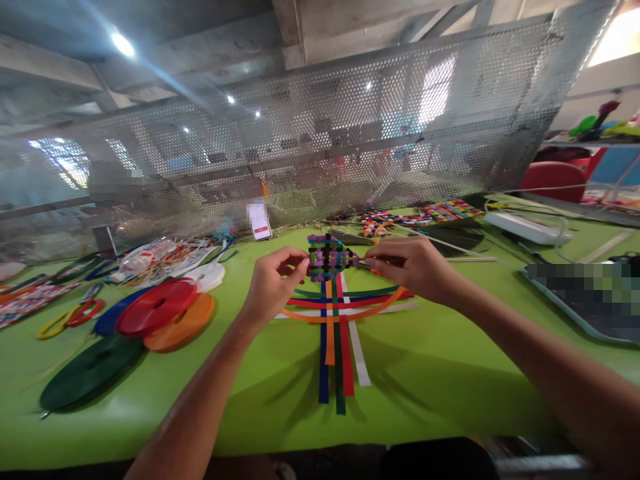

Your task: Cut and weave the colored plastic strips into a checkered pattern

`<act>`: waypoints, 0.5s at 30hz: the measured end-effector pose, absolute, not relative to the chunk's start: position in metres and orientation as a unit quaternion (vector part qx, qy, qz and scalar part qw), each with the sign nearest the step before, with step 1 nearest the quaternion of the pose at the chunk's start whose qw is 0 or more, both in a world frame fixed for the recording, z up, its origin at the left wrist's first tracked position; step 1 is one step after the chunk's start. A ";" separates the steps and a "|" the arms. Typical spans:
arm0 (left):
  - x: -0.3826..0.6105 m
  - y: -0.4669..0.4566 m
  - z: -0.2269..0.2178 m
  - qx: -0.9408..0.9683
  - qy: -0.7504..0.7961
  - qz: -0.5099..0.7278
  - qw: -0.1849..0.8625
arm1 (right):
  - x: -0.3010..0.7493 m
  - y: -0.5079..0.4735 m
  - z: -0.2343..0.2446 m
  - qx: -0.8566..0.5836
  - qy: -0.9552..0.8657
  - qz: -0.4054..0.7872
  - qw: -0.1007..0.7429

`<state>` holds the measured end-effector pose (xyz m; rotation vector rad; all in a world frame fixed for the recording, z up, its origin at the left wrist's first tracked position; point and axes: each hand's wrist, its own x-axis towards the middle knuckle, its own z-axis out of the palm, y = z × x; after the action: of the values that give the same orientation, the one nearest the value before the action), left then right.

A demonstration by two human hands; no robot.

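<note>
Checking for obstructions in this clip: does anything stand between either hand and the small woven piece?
Nothing visible does. The left hand pinches the left edge of the woven piece, and the right hand is at its tapered right end. The crossed strips show below, between neither hand and it.

From my remote seat I make out a craft workshop — coils of coloured strip [140, 315] and scissors [75, 313] on a green table [450, 393], perforated metal screen [320, 150] behind, bare concrete beams [290, 30] overhead.

Bare left hand [271, 281], bare right hand [414, 265], slender bare forearms [213, 383], fingernails too small to tell.
</note>
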<state>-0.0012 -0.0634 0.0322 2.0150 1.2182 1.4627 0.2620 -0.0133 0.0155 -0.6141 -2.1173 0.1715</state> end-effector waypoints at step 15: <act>0.000 -0.063 0.030 0.696 0.432 0.522 0.236 | 0.263 -0.013 0.016 -0.247 -0.855 0.063 0.452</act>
<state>0.0005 -0.0629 0.0302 1.9095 1.1835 1.4327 0.2630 -0.0133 0.0165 -0.6114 -2.1122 0.1544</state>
